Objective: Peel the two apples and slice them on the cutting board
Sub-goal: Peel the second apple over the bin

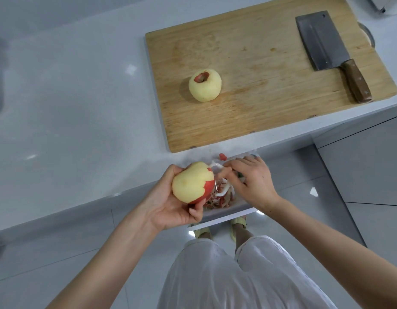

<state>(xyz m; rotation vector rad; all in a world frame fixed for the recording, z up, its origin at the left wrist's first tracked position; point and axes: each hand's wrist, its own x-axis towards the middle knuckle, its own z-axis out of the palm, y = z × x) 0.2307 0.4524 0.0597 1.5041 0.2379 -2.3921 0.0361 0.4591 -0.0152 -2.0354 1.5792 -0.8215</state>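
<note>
the left hand [168, 206] is just below the cutting board [260, 97], off the counter edge, fingers curled round the second apple [190, 184]. this apple is mostly bare, with red skin only on its right side. the first apple [205, 85] sits peeled on the left part of the board, ready to cut. the bin [226, 217] is under both hands, so i think it is there to catch peels [219, 197]. the right hand [253, 181] pinches a white peeler [216, 166] at the apple. its fingers hide most of it. the cleaver [322, 43] lies on the right part of the board.
</note>
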